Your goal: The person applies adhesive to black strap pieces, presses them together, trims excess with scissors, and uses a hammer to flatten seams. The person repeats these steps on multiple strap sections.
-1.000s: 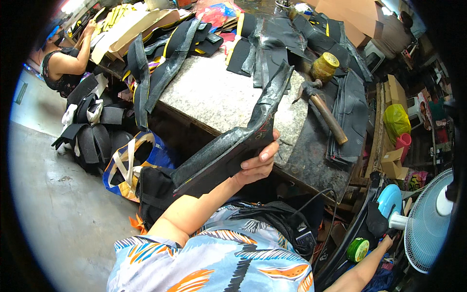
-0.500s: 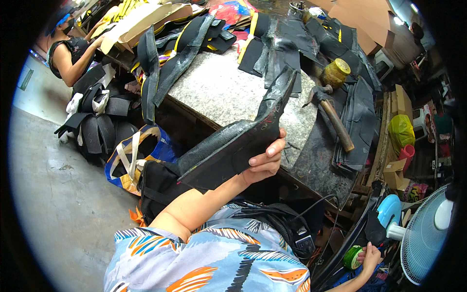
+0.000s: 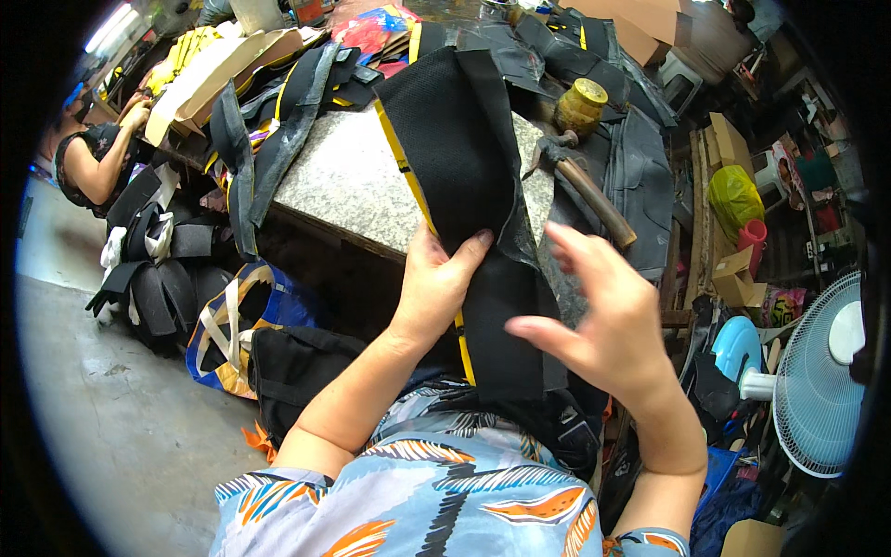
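Note:
A long black mesh-faced panel [image 3: 455,139], with a yellow strip along its left edge, stands up in front of me. My left hand [image 3: 441,283] is closed around its narrow middle, thumb lying on the face. Just right of the panel's lower half, my right hand [image 3: 603,316] is raised with thumb and fingers apart and nothing between them. It appears not to touch the panel. Behind lies a pale speckled stone slab [image 3: 325,176], partly covered by the panel. A wooden-handled hammer [image 3: 596,200] rests to the right, beside a yellow stained pot [image 3: 580,107].
More black panels with yellow edging [image 3: 302,111] lie at the table's far left. Flat black pieces [image 3: 640,176] are stacked at right. A blue-and-white bag [image 3: 218,339] stands on the floor left. A fan [image 3: 821,371] is at right. Another person [image 3: 93,153] works at far left.
The panel has turned upright, its mesh face now toward me. My right hand has come up from the lower right, where it was at a green tape roll, and no longer has it.

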`<action>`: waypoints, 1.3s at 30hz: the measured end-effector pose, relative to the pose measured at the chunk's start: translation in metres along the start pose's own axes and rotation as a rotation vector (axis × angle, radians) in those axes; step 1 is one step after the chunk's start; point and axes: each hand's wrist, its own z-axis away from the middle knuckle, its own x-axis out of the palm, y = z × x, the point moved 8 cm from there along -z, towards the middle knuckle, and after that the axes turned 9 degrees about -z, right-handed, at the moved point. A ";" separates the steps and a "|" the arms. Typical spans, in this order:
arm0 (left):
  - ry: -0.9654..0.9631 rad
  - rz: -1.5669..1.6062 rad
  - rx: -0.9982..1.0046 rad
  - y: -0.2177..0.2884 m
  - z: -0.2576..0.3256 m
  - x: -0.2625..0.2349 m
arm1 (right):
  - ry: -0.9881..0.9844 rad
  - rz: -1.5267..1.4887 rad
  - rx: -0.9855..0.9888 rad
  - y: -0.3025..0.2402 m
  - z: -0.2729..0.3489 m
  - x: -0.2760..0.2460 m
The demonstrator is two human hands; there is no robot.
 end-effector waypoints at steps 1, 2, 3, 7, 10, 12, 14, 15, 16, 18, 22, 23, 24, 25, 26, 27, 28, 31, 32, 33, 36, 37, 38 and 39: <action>0.013 0.002 0.013 0.000 0.002 0.000 | 0.021 0.058 -0.051 -0.001 -0.010 0.013; 0.016 0.012 0.035 0.000 0.004 0.000 | 0.032 0.057 -0.046 0.005 -0.019 0.021; 0.045 0.046 -0.008 -0.005 0.005 -0.003 | 0.031 0.013 0.022 0.016 -0.025 0.027; 0.091 0.175 -0.132 -0.020 0.009 -0.013 | -0.010 -0.832 0.531 0.083 -0.027 0.058; 0.080 0.238 -0.212 -0.031 0.011 -0.014 | -0.024 -1.285 0.605 0.092 -0.024 0.073; 0.078 0.277 -0.250 -0.036 0.011 -0.014 | -0.030 -1.375 0.631 0.093 -0.023 0.077; 0.067 0.273 -0.242 -0.035 0.009 -0.015 | -0.043 -1.325 0.633 0.093 -0.023 0.076; 0.058 0.280 -0.229 -0.033 0.007 -0.016 | -0.086 -1.259 0.562 0.088 -0.027 0.072; 0.037 0.258 -0.205 -0.030 0.005 -0.018 | -0.102 -1.153 0.518 0.086 -0.030 0.066; 0.001 0.218 -0.161 -0.023 0.002 -0.021 | -0.159 -0.965 0.466 0.082 -0.034 0.058; -0.041 0.188 -0.125 -0.016 0.004 -0.024 | -0.203 -1.099 0.490 0.081 -0.040 0.053; -0.042 0.225 -0.147 -0.018 0.006 -0.023 | -0.188 -1.265 0.480 0.078 -0.040 0.055; -0.083 0.306 -0.137 -0.017 0.007 -0.019 | -0.227 -1.275 0.669 0.087 -0.034 0.064; -0.075 0.313 -0.186 -0.021 0.008 -0.019 | -0.237 -1.367 0.690 0.086 -0.033 0.068; -0.106 0.364 -0.204 -0.023 0.009 -0.016 | -0.223 -1.408 0.740 0.088 -0.030 0.072; -0.143 0.433 -0.193 -0.021 0.009 -0.012 | -0.209 -1.448 0.792 0.089 -0.027 0.076; -0.116 0.397 -0.234 -0.026 0.011 -0.014 | -0.217 -1.457 0.805 0.089 -0.025 0.079; -0.101 0.384 -0.219 -0.029 0.011 -0.015 | -0.236 -1.472 0.849 0.088 -0.018 0.086; -0.103 0.382 -0.214 -0.029 0.011 -0.015 | -0.231 -1.501 0.830 0.086 -0.017 0.086; -0.105 0.380 -0.209 -0.030 0.012 -0.015 | -0.211 -1.489 0.832 0.087 -0.015 0.086; -0.103 0.377 -0.210 -0.032 0.013 -0.016 | -0.220 -1.522 0.813 0.085 -0.014 0.087; -0.123 0.412 -0.181 -0.030 0.013 -0.014 | -0.235 -1.543 0.802 0.084 -0.014 0.088; -0.102 0.377 -0.208 -0.032 0.014 -0.015 | -0.240 -1.530 0.791 0.083 -0.015 0.087; -0.103 0.376 -0.203 -0.031 0.013 -0.015 | -0.246 -1.517 0.779 0.083 -0.017 0.085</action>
